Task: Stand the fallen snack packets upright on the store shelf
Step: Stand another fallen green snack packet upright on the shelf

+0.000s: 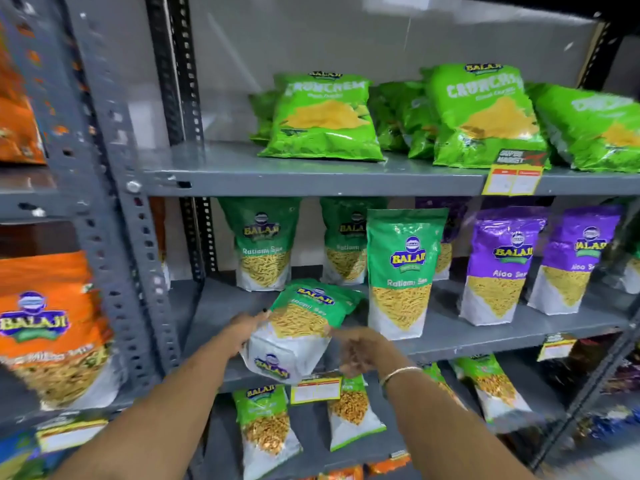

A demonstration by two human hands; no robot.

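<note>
The fingers of the left hand (246, 326) were curled against the left edge of the fallen green-and-white glossy foil snack packet (297, 330), gripping it about where the green top met the clear window of yellow strands. The right hand (356, 349) hovered just off the packet's lower right corner, blurred, its fingers loosely bent and closed on nothing that could be made out; whether they touched the film was unclear. The packet lay tilted backward on the front of the grey metal middle shelf (485, 336), its long axis running from the white gusseted base near the shelf lip, toward the person, up and away to the green header. The left hand was therefore the nearer and better placed, in my judgement, to tip the top forward. Just to its right an upright green packet of the same kind (401, 271) stood flat-bottomed, crinkled and shiny.
</note>
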